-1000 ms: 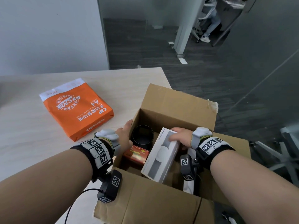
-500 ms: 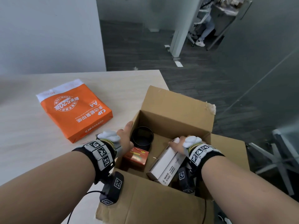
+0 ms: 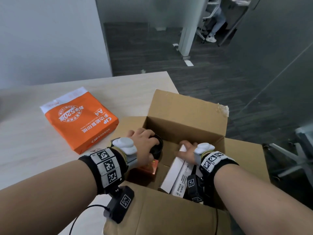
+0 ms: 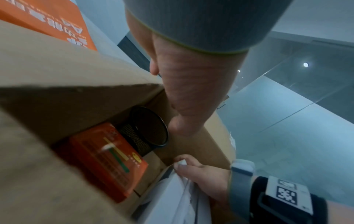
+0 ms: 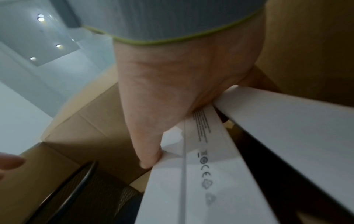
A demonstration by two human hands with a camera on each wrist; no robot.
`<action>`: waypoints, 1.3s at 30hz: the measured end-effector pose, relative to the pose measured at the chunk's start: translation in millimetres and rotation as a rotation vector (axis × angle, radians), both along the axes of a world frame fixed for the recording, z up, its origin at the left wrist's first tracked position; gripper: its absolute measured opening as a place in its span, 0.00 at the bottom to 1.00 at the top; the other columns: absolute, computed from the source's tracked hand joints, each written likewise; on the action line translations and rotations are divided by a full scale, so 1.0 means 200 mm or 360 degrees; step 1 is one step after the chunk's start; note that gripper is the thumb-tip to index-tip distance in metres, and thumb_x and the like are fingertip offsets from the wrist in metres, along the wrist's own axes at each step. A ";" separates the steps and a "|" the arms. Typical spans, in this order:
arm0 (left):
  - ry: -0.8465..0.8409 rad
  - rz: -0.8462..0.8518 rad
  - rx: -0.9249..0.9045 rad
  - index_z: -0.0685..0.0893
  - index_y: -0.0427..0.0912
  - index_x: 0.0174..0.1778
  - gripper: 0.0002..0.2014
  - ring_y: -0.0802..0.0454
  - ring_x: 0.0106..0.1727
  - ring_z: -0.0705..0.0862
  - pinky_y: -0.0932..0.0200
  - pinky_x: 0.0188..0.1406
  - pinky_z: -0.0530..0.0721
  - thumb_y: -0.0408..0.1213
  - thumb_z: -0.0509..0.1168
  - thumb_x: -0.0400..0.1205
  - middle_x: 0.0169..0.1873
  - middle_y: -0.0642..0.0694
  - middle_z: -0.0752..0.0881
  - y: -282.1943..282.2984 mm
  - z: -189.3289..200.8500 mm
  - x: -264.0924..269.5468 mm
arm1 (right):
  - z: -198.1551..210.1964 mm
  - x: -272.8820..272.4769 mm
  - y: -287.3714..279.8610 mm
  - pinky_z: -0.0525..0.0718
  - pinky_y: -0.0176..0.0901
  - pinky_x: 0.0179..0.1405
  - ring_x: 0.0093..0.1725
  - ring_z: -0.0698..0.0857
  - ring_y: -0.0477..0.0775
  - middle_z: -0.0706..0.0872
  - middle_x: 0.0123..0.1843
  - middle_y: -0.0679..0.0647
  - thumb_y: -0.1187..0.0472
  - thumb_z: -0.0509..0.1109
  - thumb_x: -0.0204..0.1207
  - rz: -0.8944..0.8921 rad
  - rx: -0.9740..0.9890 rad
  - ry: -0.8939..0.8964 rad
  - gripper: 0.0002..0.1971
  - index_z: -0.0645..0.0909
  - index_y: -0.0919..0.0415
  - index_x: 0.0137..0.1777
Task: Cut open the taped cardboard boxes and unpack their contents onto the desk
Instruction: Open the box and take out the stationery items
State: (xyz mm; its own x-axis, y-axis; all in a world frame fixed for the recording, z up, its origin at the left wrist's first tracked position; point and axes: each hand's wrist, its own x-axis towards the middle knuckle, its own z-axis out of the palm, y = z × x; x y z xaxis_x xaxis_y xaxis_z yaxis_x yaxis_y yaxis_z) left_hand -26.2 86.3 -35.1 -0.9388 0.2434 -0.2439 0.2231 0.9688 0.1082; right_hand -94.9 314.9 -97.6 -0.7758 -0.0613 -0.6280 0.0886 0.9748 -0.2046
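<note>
Light: even, soft indoor daylight; recessed ceiling spots glow in the wrist views.
Shadows: deep inside the cardboard box.
Blur: both wrist views smeared, orange carton soft.
Distortion: wide-angle bending at the edges.

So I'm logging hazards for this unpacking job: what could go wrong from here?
The right hand pinches only the top end of a tilted white box; it might slip. The left hand reaches over the black mesh cup, which could tip. The cardboard box overhangs the desk edge and might shift.
</note>
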 end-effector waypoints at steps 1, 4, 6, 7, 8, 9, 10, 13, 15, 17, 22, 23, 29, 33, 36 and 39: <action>-0.0048 -0.0001 -0.0003 0.74 0.63 0.76 0.27 0.48 0.81 0.64 0.42 0.75 0.64 0.50 0.64 0.78 0.79 0.55 0.70 0.02 0.00 -0.02 | 0.00 0.00 -0.01 0.76 0.50 0.63 0.69 0.76 0.64 0.73 0.72 0.61 0.26 0.64 0.73 0.0014 0.0017 -0.0020 0.39 0.65 0.41 0.81; -0.0165 0.0011 0.0055 0.78 0.64 0.70 0.22 0.50 0.77 0.69 0.42 0.73 0.67 0.50 0.62 0.79 0.74 0.58 0.76 0.09 0.01 -0.03 | -0.01 -0.02 -0.03 0.78 0.51 0.58 0.68 0.77 0.64 0.72 0.72 0.59 0.22 0.64 0.67 0.0056 0.0095 0.0008 0.45 0.64 0.41 0.82; -0.0233 0.0048 0.0118 0.81 0.64 0.67 0.19 0.52 0.76 0.71 0.43 0.72 0.68 0.50 0.62 0.79 0.70 0.59 0.78 0.15 0.00 -0.05 | -0.01 -0.03 -0.03 0.78 0.51 0.59 0.71 0.76 0.65 0.73 0.73 0.60 0.30 0.72 0.70 -0.0007 0.0001 0.0001 0.43 0.63 0.46 0.83; -0.0281 0.0082 0.0152 0.82 0.64 0.66 0.18 0.52 0.75 0.72 0.44 0.72 0.69 0.50 0.62 0.79 0.69 0.59 0.79 0.17 -0.01 -0.06 | -0.01 -0.02 -0.03 0.77 0.51 0.64 0.74 0.75 0.65 0.73 0.76 0.61 0.38 0.75 0.75 -0.0071 -0.0111 -0.0031 0.41 0.64 0.51 0.83; -0.0330 0.0124 0.0202 0.82 0.64 0.64 0.18 0.53 0.73 0.74 0.44 0.71 0.71 0.50 0.62 0.78 0.68 0.59 0.80 0.20 -0.01 -0.06 | 0.00 -0.02 -0.02 0.74 0.49 0.69 0.75 0.74 0.65 0.72 0.78 0.61 0.45 0.76 0.78 -0.0117 -0.0157 -0.0037 0.37 0.66 0.55 0.82; -0.0376 0.0167 0.0280 0.83 0.64 0.62 0.17 0.53 0.71 0.77 0.44 0.71 0.75 0.51 0.62 0.77 0.67 0.58 0.81 0.21 -0.02 -0.06 | 0.00 -0.01 -0.02 0.74 0.48 0.69 0.73 0.75 0.64 0.73 0.76 0.60 0.47 0.74 0.78 -0.0134 -0.0125 0.0004 0.32 0.69 0.55 0.79; -0.0426 0.0210 0.0368 0.84 0.63 0.61 0.17 0.52 0.68 0.79 0.45 0.69 0.78 0.51 0.62 0.76 0.66 0.57 0.83 0.23 -0.02 -0.07 | 0.01 -0.01 -0.01 0.75 0.47 0.66 0.67 0.78 0.62 0.76 0.72 0.58 0.45 0.73 0.76 -0.0102 -0.0023 0.0079 0.28 0.72 0.52 0.74; -0.0495 0.0357 0.0621 0.85 0.57 0.65 0.18 0.51 0.64 0.83 0.50 0.68 0.81 0.46 0.66 0.78 0.65 0.54 0.84 0.28 -0.03 -0.07 | 0.07 -0.01 0.05 0.80 0.49 0.52 0.54 0.80 0.59 0.78 0.58 0.53 0.32 0.67 0.62 -0.0079 0.0098 0.0140 0.29 0.73 0.43 0.61; -0.0477 0.0475 0.0740 0.82 0.56 0.71 0.21 0.53 0.63 0.83 0.55 0.65 0.81 0.44 0.68 0.79 0.66 0.53 0.84 0.30 -0.03 -0.08 | 0.10 -0.02 0.10 0.82 0.54 0.57 0.56 0.82 0.60 0.79 0.56 0.52 0.29 0.66 0.56 -0.0108 -0.0101 0.0182 0.30 0.73 0.39 0.58; -0.0496 0.0644 0.0930 0.78 0.56 0.75 0.26 0.55 0.63 0.83 0.60 0.61 0.79 0.48 0.70 0.79 0.67 0.54 0.84 0.32 -0.03 -0.09 | 0.15 -0.01 0.15 0.83 0.56 0.60 0.56 0.82 0.57 0.80 0.55 0.48 0.29 0.68 0.52 -0.0124 -0.0401 0.0321 0.30 0.73 0.36 0.56; -0.0956 0.1042 0.1697 0.77 0.50 0.76 0.37 0.47 0.60 0.89 0.46 0.66 0.85 0.55 0.74 0.70 0.63 0.48 0.89 0.39 0.05 -0.07 | 0.40 0.02 0.23 0.84 0.34 0.36 0.42 0.85 0.41 0.84 0.46 0.44 0.50 0.75 0.63 -0.0244 -0.1319 0.0526 0.23 0.75 0.46 0.59; -0.1065 0.1113 0.1909 0.81 0.46 0.71 0.30 0.47 0.52 0.92 0.47 0.60 0.88 0.53 0.73 0.74 0.55 0.46 0.92 0.42 0.10 -0.04 | 0.45 0.02 0.25 0.83 0.31 0.33 0.38 0.84 0.37 0.84 0.44 0.45 0.52 0.74 0.63 -0.0307 -0.1539 0.0567 0.22 0.76 0.49 0.58; -0.1231 0.1254 0.2483 0.91 0.35 0.57 0.32 0.33 0.53 0.87 0.36 0.72 0.75 0.47 0.80 0.57 0.55 0.32 0.90 0.41 0.20 0.03 | 0.60 0.02 0.18 0.81 0.40 0.40 0.40 0.83 0.45 0.86 0.40 0.46 0.56 0.74 0.58 -0.0654 -0.2060 0.0654 0.21 0.80 0.57 0.53; -0.1097 0.1116 0.2754 0.85 0.36 0.63 0.28 0.42 0.41 0.91 0.53 0.51 0.89 0.42 0.75 0.66 0.46 0.38 0.93 0.36 0.28 0.08 | 0.68 0.03 0.05 0.80 0.40 0.42 0.40 0.83 0.44 0.84 0.41 0.50 0.59 0.71 0.61 -0.0752 -0.2214 0.0772 0.21 0.82 0.60 0.57; -0.0827 0.0978 0.2814 0.82 0.36 0.59 0.22 0.51 0.32 0.91 0.62 0.30 0.87 0.38 0.67 0.68 0.35 0.44 0.93 0.26 0.34 0.10 | 0.74 0.03 -0.12 0.82 0.41 0.45 0.41 0.85 0.43 0.85 0.44 0.53 0.63 0.69 0.68 -0.0695 -0.2256 0.0723 0.19 0.80 0.59 0.60; -0.0587 0.0850 0.2757 0.81 0.37 0.65 0.27 0.48 0.45 0.91 0.55 0.46 0.89 0.36 0.70 0.67 0.48 0.41 0.92 0.05 0.38 0.06 | 0.74 -0.02 -0.31 0.84 0.51 0.54 0.52 0.85 0.49 0.87 0.54 0.48 0.54 0.70 0.66 -0.0626 -0.2198 0.0679 0.22 0.80 0.48 0.63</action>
